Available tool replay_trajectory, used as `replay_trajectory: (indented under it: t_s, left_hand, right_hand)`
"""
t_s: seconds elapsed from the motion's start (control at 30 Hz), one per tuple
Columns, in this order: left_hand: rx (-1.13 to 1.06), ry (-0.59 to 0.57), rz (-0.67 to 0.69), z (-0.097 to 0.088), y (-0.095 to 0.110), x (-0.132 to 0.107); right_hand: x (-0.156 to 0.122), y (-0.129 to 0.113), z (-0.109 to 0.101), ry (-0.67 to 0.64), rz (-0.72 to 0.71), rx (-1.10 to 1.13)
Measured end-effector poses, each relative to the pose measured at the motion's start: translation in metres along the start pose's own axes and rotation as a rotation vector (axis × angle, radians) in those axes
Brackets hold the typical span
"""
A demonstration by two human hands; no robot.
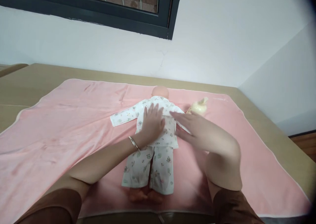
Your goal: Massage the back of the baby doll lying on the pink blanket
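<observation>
A baby doll (160, 92) in white printed pyjamas lies stretched out in the middle of a pink blanket (74, 118). Its head points to the far side, and its bare feet stick out of the trouser legs close to me. My left hand (153, 120), with a bangle at the wrist, is open and flat on the doll's pyjama top (168, 132), fingers spread. Blurred by motion, my right hand (190, 127) is open at the doll's right-hand side, fingers stretched toward the top. It holds nothing; whether it touches the cloth I cannot tell.
A pale yellow bottle with a nozzle (199, 107) lies on the blanket just past my right hand. The blanket covers much of a wooden table (261, 118). Behind stands a white wall (207, 39) with a dark window frame (163, 23).
</observation>
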State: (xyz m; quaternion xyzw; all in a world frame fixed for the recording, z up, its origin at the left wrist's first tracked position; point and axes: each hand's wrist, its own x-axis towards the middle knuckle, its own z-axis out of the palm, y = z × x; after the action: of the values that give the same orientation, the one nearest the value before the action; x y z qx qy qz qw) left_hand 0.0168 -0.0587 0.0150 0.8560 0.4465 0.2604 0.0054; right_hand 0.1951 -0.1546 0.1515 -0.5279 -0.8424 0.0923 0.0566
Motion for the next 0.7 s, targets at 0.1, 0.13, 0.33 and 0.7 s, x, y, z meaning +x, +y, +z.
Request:
replay_trajectory:
  t_s: [0.1,0.13,0.33,0.7]
  left_hand:
    - [-0.013,-0.21,0.299,-0.007,0.028,-0.032]
    - [-0.06,-0.312,0.401,-0.01,0.036,-0.04]
    - [-0.917,-0.678,0.195,-0.02,0.076,-0.021]
    - [-2.144,-0.367,-1.015,-0.007,0.125,0.104]
  right_hand:
    - [-0.022,0.017,-0.018,0.105,0.212,-0.029]
    - [-0.029,0.022,-0.021,0.125,0.289,-0.036]
    - [-0.055,0.056,-0.031,0.282,0.546,-0.057]
    - [-0.015,0.075,-0.024,0.142,0.573,0.107]
